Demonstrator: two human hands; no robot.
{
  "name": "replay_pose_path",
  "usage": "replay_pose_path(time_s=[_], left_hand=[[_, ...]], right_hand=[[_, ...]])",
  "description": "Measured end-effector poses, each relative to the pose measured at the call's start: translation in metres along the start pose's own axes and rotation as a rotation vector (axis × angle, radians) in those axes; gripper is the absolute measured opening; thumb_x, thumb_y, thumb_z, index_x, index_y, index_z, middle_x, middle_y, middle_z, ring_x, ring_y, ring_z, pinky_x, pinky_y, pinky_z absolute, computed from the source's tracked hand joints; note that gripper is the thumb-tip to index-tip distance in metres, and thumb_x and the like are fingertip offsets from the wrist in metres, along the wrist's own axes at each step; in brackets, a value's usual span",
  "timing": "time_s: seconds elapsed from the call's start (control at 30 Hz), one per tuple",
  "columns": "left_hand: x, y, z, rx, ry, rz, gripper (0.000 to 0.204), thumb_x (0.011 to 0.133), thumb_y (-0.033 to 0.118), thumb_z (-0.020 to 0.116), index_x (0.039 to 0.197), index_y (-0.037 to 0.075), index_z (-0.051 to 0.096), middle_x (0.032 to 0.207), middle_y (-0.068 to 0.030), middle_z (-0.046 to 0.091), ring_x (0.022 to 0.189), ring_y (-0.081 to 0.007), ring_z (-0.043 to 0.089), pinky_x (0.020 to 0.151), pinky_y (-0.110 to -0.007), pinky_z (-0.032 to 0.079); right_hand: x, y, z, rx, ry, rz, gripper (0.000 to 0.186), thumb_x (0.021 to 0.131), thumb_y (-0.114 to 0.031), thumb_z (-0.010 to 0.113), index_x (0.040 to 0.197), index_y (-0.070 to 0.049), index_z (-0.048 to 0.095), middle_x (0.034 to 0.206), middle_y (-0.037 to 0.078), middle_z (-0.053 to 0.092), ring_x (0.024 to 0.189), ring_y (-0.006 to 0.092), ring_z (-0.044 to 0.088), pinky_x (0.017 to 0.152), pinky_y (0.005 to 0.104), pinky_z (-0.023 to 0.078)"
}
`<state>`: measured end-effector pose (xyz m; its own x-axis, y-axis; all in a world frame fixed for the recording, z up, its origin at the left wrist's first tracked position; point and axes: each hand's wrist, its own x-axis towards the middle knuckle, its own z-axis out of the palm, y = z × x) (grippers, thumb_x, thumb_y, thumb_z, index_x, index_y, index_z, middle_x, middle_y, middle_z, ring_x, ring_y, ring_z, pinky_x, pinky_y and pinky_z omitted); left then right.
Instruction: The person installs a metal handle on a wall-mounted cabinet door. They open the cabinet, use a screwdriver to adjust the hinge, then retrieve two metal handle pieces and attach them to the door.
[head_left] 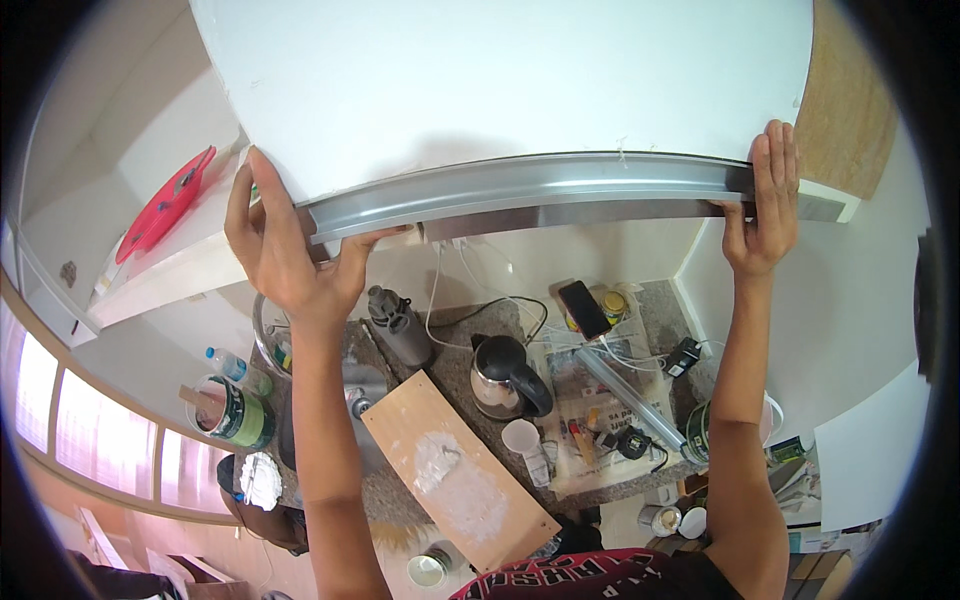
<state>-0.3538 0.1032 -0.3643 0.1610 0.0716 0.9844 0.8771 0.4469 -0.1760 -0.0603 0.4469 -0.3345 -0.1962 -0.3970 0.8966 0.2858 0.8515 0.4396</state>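
Two bare hands raised at opposite ends of a long silver strip, stretched between the two sets of fingers along the near edge of a white panel. Left hand: thumb and fingers splayed wide around the strip's left end, thumb along the lower edge, fingertips up beside the panel. Right hand: fingers straight and close together over the right end, thumb apart from them, tip at the lower edge. Strip apparently held by both; firmness of pressure impossible to tell.

Main risk, as a judgement: a tilt or slip of the strip, from uneven push between left and right fingers. Likely landing place: the crowded counter below the fingers, with knocks to kettle or phone. Also possible: nicked thumbs, from thin metal edges.

By count: one strip between the fingers, one panel above. Outward from the left fingers, one red dish on one shelf. Below the left fingers, one grey bottle, one clear bottle, one green tub. Below and between both sets of fingers, one kettle, one white cup, one wooden board smeared with white paste. Below the right fingers, inward, one phone and one silver bar; straighter down, a second green tub, partly hidden.
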Motion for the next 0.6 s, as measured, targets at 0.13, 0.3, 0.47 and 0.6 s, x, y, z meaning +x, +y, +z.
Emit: replay_pose_path(time_s=[0.13, 0.3, 0.47, 0.6], left_hand=[[-0.002, 0.01, 0.01, -0.063, 0.009, -0.042, 0.111, 0.072, 0.048, 0.096, 0.152, -0.013, 0.048, 0.123, -0.0206, 0.069, 0.127, -0.0397, 0.053, 0.086, -0.04, 0.052], [0.005, 0.022, 0.015, -0.06, -0.028, -0.1, 0.119, 0.063, 0.034, 0.101, 0.157, -0.01, 0.043, 0.129, -0.0249, 0.063, 0.128, -0.0392, 0.051, 0.085, -0.039, 0.052], [-0.004, 0.015, 0.009, -0.039, -0.074, -0.152, 0.114, 0.068, 0.028, 0.099, 0.16, -0.007, 0.041, 0.146, -0.0276, 0.055, 0.135, -0.038, 0.045, 0.092, -0.037, 0.054], [-0.006, 0.015, 0.006, -0.013, -0.046, -0.123, 0.112, 0.069, 0.03, 0.099, 0.159, -0.006, 0.043, 0.146, -0.027, 0.054, 0.134, -0.0357, 0.046, 0.094, -0.038, 0.054]], right_hand=[[-0.006, 0.002, -0.009, 0.024, -0.006, 0.042, 0.055, 0.094, -0.018, 0.074, 0.144, 0.001, 0.063, 0.15, 0.019, 0.062, 0.148, 0.0397, 0.05, 0.124, 0.0518, 0.038], [-0.004, 0.002, -0.015, 0.048, -0.03, 0.154, 0.056, 0.08, -0.014, 0.085, 0.134, -0.003, 0.073, 0.142, 0.015, 0.069, 0.142, 0.0353, 0.058, 0.12, 0.0503, 0.042], [-0.01, 0.002, 0.008, 0.058, 0.055, 0.128, 0.056, 0.076, -0.016, 0.087, 0.13, -0.005, 0.076, 0.136, 0.013, 0.073, 0.138, 0.0312, 0.062, 0.118, 0.0477, 0.045], [-0.013, 0.002, 0.015, 0.067, 0.113, 0.111, 0.052, 0.075, -0.015, 0.086, 0.126, -0.005, 0.078, 0.132, 0.011, 0.075, 0.135, 0.0289, 0.064, 0.117, 0.0469, 0.046]])
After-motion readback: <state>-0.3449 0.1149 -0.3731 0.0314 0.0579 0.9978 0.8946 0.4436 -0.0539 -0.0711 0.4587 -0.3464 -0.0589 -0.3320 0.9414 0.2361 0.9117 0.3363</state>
